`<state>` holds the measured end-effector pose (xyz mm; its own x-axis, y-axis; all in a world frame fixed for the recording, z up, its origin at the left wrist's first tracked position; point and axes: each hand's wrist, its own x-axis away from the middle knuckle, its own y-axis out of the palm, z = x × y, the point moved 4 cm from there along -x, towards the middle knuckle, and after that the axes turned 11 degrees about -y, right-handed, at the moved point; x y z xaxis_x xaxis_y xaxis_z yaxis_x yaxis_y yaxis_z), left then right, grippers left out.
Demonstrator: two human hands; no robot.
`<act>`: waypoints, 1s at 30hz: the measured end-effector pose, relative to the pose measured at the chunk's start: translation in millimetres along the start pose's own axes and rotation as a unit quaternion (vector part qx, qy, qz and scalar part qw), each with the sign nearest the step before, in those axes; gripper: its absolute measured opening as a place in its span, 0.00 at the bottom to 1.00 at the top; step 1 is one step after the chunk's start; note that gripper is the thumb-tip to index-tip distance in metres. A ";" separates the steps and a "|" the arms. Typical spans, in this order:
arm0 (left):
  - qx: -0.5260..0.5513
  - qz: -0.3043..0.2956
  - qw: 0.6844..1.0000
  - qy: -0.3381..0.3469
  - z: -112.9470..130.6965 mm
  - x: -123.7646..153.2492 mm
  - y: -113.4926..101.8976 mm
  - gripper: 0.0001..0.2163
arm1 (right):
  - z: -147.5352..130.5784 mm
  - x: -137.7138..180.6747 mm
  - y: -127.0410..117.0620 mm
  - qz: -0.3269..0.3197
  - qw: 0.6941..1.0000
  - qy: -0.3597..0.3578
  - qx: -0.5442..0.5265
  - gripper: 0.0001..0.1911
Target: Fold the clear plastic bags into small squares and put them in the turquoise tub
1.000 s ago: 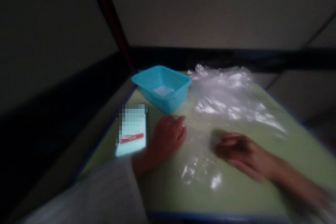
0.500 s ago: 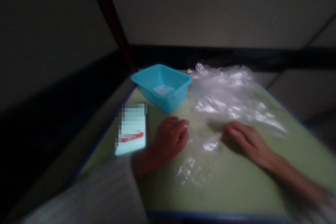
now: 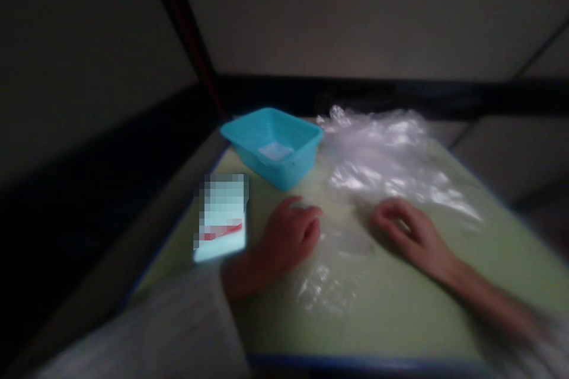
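Observation:
My left hand [image 3: 291, 228] is closed, thumb and fingers pinching the left edge of a small clear plastic bag [image 3: 329, 290] that lies on the yellow-green table. Across from it, my right hand [image 3: 400, 228] has its thumb and forefinger brought together in a ring near the bag's upper right side. Whatever is between those fingertips, if anything, is too blurred to make out. Just beyond my left hand stands a turquoise plastic basket [image 3: 291, 174] with a white piece at its bottom.
A heap of crumpled clear plastic bags [image 3: 386, 154] covers the back right of the table [image 3: 400, 320]. Left of my left hand lies a phone [image 3: 222, 243] with a lit screen, partly pixelated. The blue-edged table stands close to pale walls. Light is dim.
My right hand has shifted slightly left and up, its thumb and forefinger now rounding into a ring. The small bag's upper part has changed shape a little. My left hand stays nearly still.

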<state>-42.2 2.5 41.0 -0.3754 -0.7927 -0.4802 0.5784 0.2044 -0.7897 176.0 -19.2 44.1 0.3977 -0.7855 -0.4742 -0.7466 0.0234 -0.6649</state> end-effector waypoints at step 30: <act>-0.002 -0.005 1.000 0.001 -1.3 1.9 4.2 0.08 | -2.0 -11.3 23.6 0.059 0.986 0.034 -0.152 0.16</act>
<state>-41.4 2.6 36.3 -0.3830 -0.7930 -0.4738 0.5726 0.1987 -0.7954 152.9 -11.0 34.9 0.2695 -0.8287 -0.4906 -0.9149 -0.0612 -0.3991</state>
